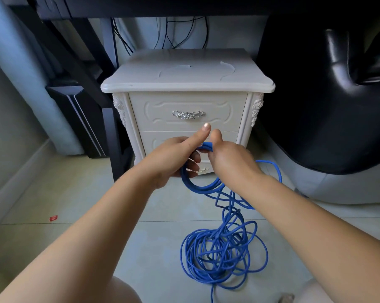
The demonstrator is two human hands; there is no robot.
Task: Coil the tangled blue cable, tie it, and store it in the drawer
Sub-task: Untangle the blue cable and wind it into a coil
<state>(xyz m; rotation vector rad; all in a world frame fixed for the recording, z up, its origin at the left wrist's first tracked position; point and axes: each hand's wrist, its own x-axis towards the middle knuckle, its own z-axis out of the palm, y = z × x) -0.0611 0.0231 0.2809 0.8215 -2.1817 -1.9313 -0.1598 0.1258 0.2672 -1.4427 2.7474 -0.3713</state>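
Head view: the left hand [171,159] and right hand [230,159] meet in front of a white nightstand [184,77], both grasping the top of a small coil of the blue cable [203,187]; the left fingers [193,159] curl through the loop, with the forefinger stretched up and free; the right thumb stands up beside it; the right fingers are hidden behind the back of the hand, so only its clenched hold on the coil's top shows; the coil hangs below the hands, clear of the floor [75,193]; strands drop from it to a loose tangle of many loops lying on the tiles near the person's knees; 1 strand runs out past the bottom edge, and a pale blurred thing beside it cannot be made out; the nightstand has 2 drawers, both closed; the upper drawer [224,106] shows its silver handle [188,114]; the lower drawer [228,136] is largely covered by the hands; a small red scrap [53,218] lies on the floor at left.
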